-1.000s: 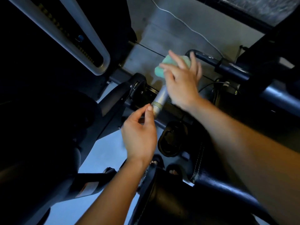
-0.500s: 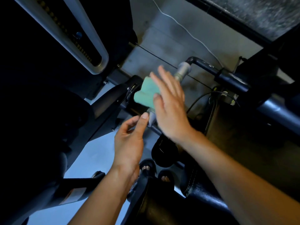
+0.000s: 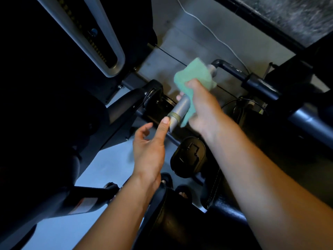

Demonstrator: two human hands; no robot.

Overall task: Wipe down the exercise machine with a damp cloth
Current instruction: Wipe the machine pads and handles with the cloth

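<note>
right hand [image 3: 201, 105] clamped green cloth [image 3: 193, 74] round grey handle [image 3: 180, 110] | handle ran diagonally, smooth cylinder | left hand [image 3: 149, 150] loose, thumb touching handle end

The right hand [image 3: 200, 103] is curled round a green cloth [image 3: 193, 76], thumb pressed on the fabric, wrapping it about a grey metal handle bar [image 3: 180, 109]. Its forearm runs down toward the lower right corner, bare, wrist straight. The left hand [image 3: 149, 148] sits just below and to the left of the right one, palm turned inward, fingers loosely spread and slightly bent. Its thumb tip touches the near end of the bar; the other fingers hold nothing. The left forearm rises from the bottom edge, bare.
</note>
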